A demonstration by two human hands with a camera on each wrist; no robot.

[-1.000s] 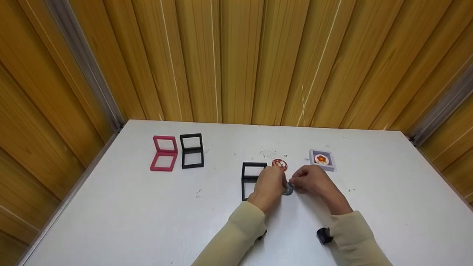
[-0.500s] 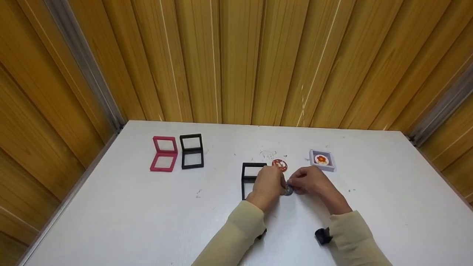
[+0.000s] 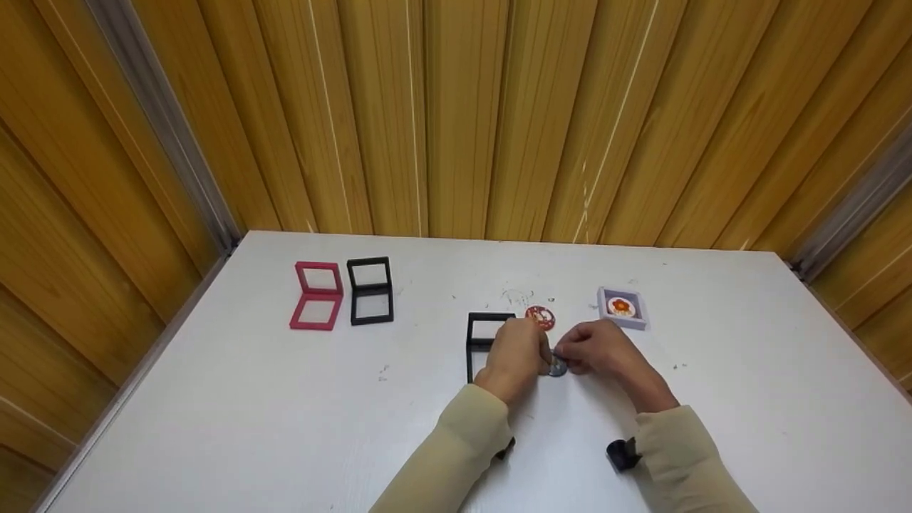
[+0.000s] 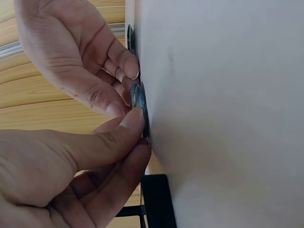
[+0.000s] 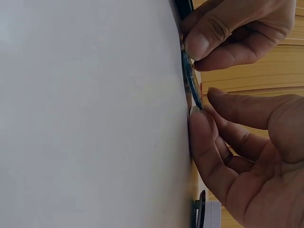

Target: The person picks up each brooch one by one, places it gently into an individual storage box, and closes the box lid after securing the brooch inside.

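Head view, looking down on the table (image 3: pixel 285 413): what have those two hands got between them?

A small blue-grey disc (image 3: pixel 558 367). The left hand (image 3: pixel 511 353) has it by one edge, thumb and finger pinching it in a narrow grip.

And the right hand (image 3: pixel 604 349), is that pinching too?

That I can't tell. From the right wrist, one fingertip touches the disc's other edge, while the next digit sits a little off it. The fingers are bent, gathered close to the rim.

Is the disc lying down?

It's low at the tabletop and nearly flat, slightly slanted, the side by the right hand a touch higher. Whether some of it rests on the surface, I can't make out.

What's around them?

Just left of the left hand, and partly hidden by it, is a black folding frame (image 3: pixel 480 345), unfolded, one half lying and one raised. Just beyond that hand's knuckles lies a red-and-white disc (image 3: pixel 541 318). Past the right hand there's a shallow lilac frame (image 3: pixel 627 323) with a flower disc (image 3: pixel 622 307) inside, orange on white.

And over on the far left?

Two more unfolded frames, side by side but apart: a pink frame (image 3: pixel 316 294) on the outside, and a second black frame (image 3: pixel 371 290) next to it. Wood-patterned panels (image 3: pixel 456 121) rise behind everything.
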